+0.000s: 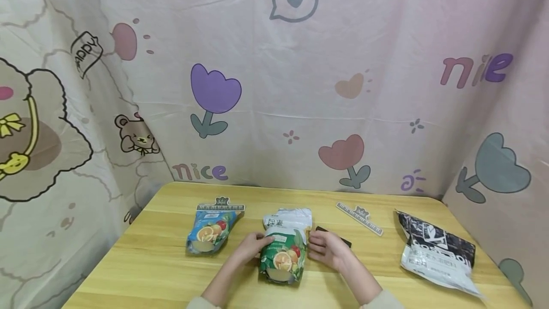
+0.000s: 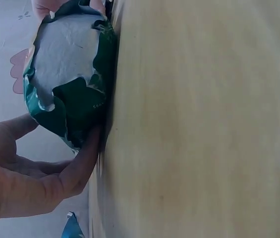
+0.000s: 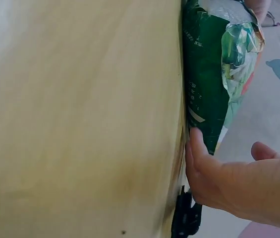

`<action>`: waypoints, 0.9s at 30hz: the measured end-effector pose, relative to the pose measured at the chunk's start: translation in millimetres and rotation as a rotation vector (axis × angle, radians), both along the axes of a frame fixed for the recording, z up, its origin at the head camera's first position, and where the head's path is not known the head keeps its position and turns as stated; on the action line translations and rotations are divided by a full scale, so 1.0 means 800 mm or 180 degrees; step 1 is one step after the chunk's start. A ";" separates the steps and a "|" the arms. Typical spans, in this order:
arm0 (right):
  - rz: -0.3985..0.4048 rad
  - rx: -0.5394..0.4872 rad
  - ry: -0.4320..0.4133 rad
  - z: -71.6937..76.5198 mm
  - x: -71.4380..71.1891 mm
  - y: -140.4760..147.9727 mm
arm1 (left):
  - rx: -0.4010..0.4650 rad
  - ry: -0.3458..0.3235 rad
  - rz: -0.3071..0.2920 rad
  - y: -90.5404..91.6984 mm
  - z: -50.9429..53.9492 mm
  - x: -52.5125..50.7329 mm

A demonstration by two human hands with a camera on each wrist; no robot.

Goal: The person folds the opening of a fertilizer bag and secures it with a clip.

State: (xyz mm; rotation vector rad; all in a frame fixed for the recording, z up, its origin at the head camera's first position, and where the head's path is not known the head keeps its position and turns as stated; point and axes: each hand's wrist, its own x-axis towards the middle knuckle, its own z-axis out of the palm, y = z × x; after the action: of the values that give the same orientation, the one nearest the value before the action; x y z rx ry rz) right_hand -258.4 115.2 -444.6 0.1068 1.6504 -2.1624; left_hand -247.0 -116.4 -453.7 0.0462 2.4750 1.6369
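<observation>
A green pouch printed with fruit (image 1: 280, 256) lies in the middle of the table, its crumpled silvery bottom facing me. My left hand (image 1: 250, 246) holds its left side, thumb on top and fingers low along the side, as the left wrist view shows. On the other side, my right hand (image 1: 328, 249) has its fingers extended by the pouch's edge; in the right wrist view a fingertip touches the green side (image 3: 204, 89). Behind the green part shows a white section with dark characters (image 1: 293, 216); whether it belongs to the same pouch I cannot tell.
Left stands a blue fruit pouch (image 1: 210, 233) with a piano-keyboard strip (image 1: 220, 207) across its top. A similar strip (image 1: 359, 218) lies back right. Behind my right hand is a black object (image 1: 345, 241). A black-and-white bag (image 1: 439, 254) lies far right. Printed curtains (image 1: 274, 85) surround the table (image 1: 163, 271).
</observation>
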 end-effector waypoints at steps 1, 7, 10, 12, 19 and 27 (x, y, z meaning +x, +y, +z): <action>0.0050 -0.0030 -0.0039 -0.001 -0.001 -0.001 | -0.0025 -0.0012 -0.0004 0.000 0.000 -0.001; 0.0281 -0.0044 -0.0087 -0.004 -0.006 -0.007 | -0.0012 -0.0050 -0.0121 -0.002 0.001 -0.003; 0.0315 0.0002 -0.0068 -0.006 -0.009 -0.007 | 0.0058 -0.0089 -0.0181 0.000 0.002 -0.002; 0.0309 0.0063 -0.0051 -0.006 -0.011 -0.005 | 0.0122 -0.0123 -0.0198 0.003 0.004 -0.001; 0.0106 0.0376 -0.0024 -0.010 -0.020 0.009 | 0.0277 -0.0263 -0.0081 0.019 0.004 -0.001; 0.0042 0.0598 0.0075 -0.005 -0.026 0.009 | 0.0315 -0.0402 0.0104 0.026 0.005 -0.010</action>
State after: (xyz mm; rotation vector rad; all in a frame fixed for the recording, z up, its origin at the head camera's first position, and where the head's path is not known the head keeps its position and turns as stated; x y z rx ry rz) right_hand -279.3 122.8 -448.4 0.1249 1.8597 -2.0023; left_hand -255.3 -95.8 -449.8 -0.0828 2.3129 1.7180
